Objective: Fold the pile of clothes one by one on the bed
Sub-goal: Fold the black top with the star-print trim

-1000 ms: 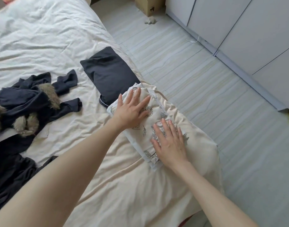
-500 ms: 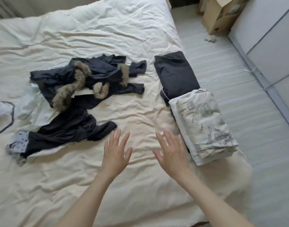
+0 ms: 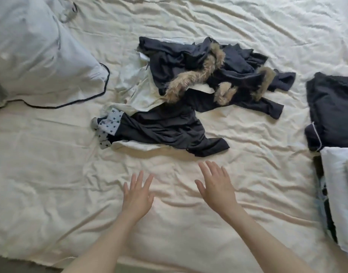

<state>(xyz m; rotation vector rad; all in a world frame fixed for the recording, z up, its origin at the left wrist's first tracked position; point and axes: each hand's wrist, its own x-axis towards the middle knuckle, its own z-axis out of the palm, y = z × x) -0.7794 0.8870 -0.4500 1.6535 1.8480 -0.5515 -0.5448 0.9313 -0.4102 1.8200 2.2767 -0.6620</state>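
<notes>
From the head view, both hands are now hanging flat and empty over the bare cream bedsheet [image 3: 248, 203], the left hand [image 3: 138, 196] and right hand [image 3: 216, 187] with fingers spread, grasping nothing, having left the folded pale printed garment [image 3: 340, 186] at the right edge. They are heading toward the far rumpled pile of navy fur-trimmed clothes [image 3: 188, 91], so another unfolded piece looks next.

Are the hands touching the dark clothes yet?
Apart. The head view shows bare sheet between the left hand, the right hand and the dark clothes.
</notes>
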